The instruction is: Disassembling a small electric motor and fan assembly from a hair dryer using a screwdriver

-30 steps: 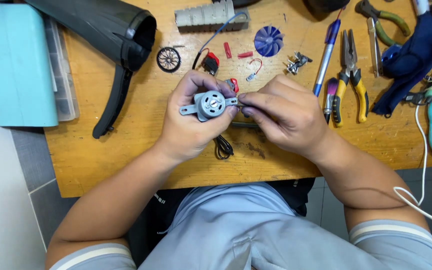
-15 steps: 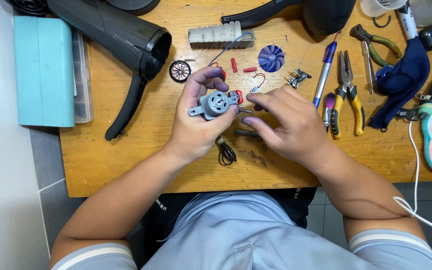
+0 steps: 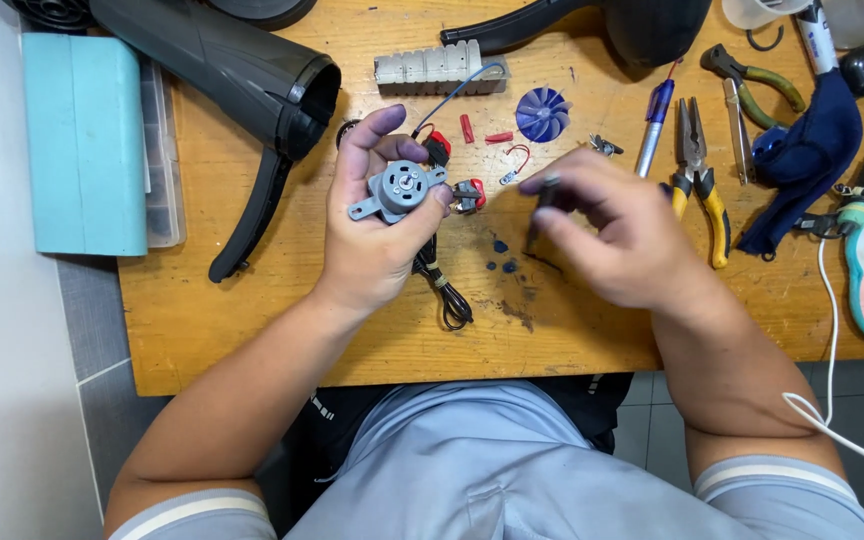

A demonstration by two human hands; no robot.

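Head view: left hand (image 3: 377,235) grips grey motor (image 3: 399,190) — keep it steady; right hand (image 3: 617,240) pinches small dark part (image 3: 546,190) just beside, above tabletop (image 3: 252,330).

We see a wooden table (image 3: 252,340) carrying a blue fan impeller (image 3: 542,113), yellow-handled pliers (image 3: 700,185) and a black housing (image 3: 242,70) at far left.

Light: bright, even, from above.
Shadows: soft, short, under the right hand (image 3: 617,240).
Glare: faint shine on the black dryer housing (image 3: 237,65).
Blur: right hand's fingertips (image 3: 544,187) smeared; the rest sharp.
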